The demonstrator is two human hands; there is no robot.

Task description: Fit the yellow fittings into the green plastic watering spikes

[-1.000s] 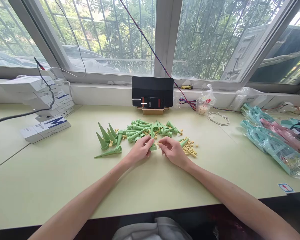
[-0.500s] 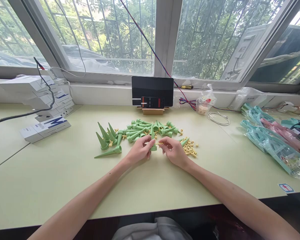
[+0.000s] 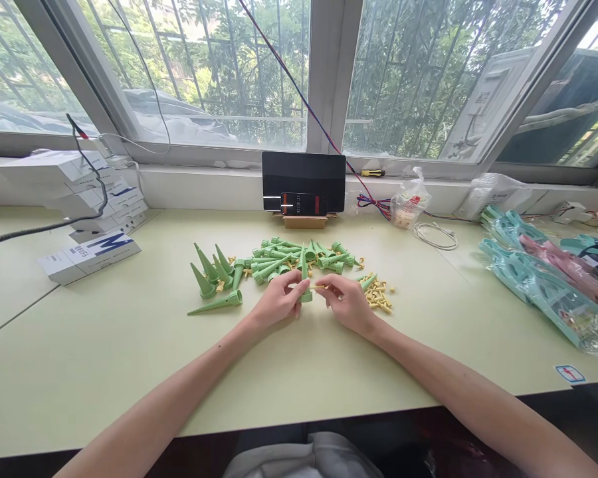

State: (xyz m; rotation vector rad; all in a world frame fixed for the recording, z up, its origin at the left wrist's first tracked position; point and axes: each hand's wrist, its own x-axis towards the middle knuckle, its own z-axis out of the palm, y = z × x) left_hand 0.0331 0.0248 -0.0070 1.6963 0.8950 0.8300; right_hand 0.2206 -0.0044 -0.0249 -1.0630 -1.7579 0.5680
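My left hand [image 3: 280, 297] is closed around a green plastic spike [image 3: 303, 269], which stands point up with its wider collar at the bottom. Between the fingertips of my right hand [image 3: 347, 302] is a small yellow plastic peg [image 3: 317, 287], its tip against or very close to the spike's side; whether it sits in a hole I cannot tell. Behind my hands lies a heap of green spikes [image 3: 279, 252]. Several upright spikes [image 3: 205, 282] stand to the left, with one lying spike [image 3: 216, 303] in front. Loose yellow pegs [image 3: 379, 297] are piled beside my right hand.
A dark tablet [image 3: 303, 176] and a phone [image 3: 303, 204] lean at the back on a cardboard stand [image 3: 305, 222]. White boxes [image 3: 90, 255] are stacked at left. Bagged turquoise plastic pieces [image 3: 548, 282] lie at right, near a coiled white cable [image 3: 434, 237].
The peg in my right hand has shifted slightly against the spike's side. My left hand keeps its hold, and the heaps look the same.
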